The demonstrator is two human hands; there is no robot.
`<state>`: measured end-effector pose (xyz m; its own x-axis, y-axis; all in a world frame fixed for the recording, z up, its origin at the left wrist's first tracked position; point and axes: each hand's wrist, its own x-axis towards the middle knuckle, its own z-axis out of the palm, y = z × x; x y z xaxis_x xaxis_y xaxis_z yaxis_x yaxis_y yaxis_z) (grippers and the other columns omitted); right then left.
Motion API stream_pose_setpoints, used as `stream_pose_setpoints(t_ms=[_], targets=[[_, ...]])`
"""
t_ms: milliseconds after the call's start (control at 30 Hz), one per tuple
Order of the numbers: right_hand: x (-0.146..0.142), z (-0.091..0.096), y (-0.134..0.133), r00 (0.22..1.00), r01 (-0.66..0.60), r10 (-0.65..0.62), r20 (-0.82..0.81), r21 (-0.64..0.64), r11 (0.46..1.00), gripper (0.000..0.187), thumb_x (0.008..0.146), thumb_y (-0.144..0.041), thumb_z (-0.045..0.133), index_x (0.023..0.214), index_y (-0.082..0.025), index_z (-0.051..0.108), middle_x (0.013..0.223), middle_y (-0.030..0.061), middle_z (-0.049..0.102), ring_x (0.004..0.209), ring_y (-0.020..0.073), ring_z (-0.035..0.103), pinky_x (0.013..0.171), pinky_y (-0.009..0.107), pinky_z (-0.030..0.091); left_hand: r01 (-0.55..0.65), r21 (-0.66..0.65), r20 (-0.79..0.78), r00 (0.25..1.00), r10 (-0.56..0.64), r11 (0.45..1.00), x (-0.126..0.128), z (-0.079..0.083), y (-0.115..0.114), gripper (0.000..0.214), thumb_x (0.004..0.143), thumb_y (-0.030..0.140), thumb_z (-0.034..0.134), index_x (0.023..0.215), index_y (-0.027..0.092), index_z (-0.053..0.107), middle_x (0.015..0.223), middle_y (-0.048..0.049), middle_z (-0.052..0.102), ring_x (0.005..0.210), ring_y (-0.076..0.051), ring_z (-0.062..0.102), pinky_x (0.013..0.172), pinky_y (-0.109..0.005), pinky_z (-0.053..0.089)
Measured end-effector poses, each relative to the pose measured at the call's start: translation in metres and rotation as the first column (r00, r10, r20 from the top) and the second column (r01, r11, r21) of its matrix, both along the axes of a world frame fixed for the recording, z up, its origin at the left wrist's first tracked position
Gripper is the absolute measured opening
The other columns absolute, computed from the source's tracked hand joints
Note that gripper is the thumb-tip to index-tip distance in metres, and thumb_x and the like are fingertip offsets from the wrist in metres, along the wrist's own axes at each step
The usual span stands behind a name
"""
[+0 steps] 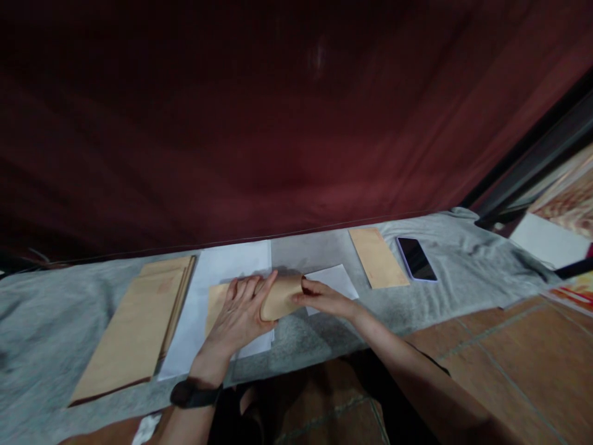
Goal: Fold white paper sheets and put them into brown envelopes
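A brown paper envelope [283, 295] lies in front of me across white sheets, its right end lifted and curved. My left hand [241, 315], a dark watch on its wrist, presses down on the envelope with the fingers flat and the thumb spread away. At the raised right end, my right hand [319, 296] pinches the envelope's edge between thumb and fingers. A folded white paper [336, 281] rests on the cloth just behind and beside my right hand. Under and left of the envelope lie large white sheets [231, 259], partly hidden by my left hand.
A stack of brown envelopes [134, 321] lies at the left. On the right are a single brown envelope [377, 256] and a phone [417, 259] with a purple edge. Grey cloth [306, 250] covers the surface, against a dark red backdrop [278, 123]. Tiled floor [504, 352] shows below.
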<state>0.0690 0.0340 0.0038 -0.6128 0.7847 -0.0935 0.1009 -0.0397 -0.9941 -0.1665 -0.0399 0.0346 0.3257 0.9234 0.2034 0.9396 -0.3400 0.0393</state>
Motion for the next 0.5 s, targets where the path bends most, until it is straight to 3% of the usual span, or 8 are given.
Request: stream_pose_setpoints(t_ms=[167,333,500], targets=[[-0.003,-0.005,0.001,0.996,-0.09,0.089,0.018,0.041,0.995,0.024,0.09,-0.04,0.064,0.077,-0.02,0.065,0.077,-0.0034,0.06,0.079,0.0148,0.053,0.073,0.025,0.043,-0.02,-0.104,0.039,0.999,0.024,0.994,-0.008,-0.008,0.002,0.103,0.073,0.041,0.073,0.159,0.029,0.017,0.142,-0.0123,0.053,0.132,-0.032,0.05,0.114,-0.053,0.032],[-0.004,-0.012,0.002,0.997,-0.077,0.075,-0.036,-0.075,0.994,0.03,0.087,-0.049,0.066,0.087,-0.019,0.071,0.081,-0.0018,0.066,0.08,0.0157,0.058,0.075,0.025,0.044,-0.103,-0.197,0.044,0.993,0.114,0.975,-0.019,-0.018,0.0,0.108,0.07,0.047,0.075,0.159,0.028,0.015,0.16,-0.0171,0.036,0.147,-0.037,0.031,0.118,-0.065,0.016],[-0.002,-0.013,0.004,0.994,-0.073,0.066,-0.085,-0.089,0.993,0.041,0.081,-0.059,0.071,0.083,-0.018,0.072,0.085,0.0002,0.068,0.085,0.0173,0.058,0.082,0.029,0.044,-0.129,-0.238,0.053,0.988,0.146,0.963,-0.028,-0.019,-0.002,0.109,0.068,0.046,0.075,0.159,0.026,0.017,0.159,-0.0176,0.036,0.148,-0.038,0.03,0.118,-0.065,0.014]])
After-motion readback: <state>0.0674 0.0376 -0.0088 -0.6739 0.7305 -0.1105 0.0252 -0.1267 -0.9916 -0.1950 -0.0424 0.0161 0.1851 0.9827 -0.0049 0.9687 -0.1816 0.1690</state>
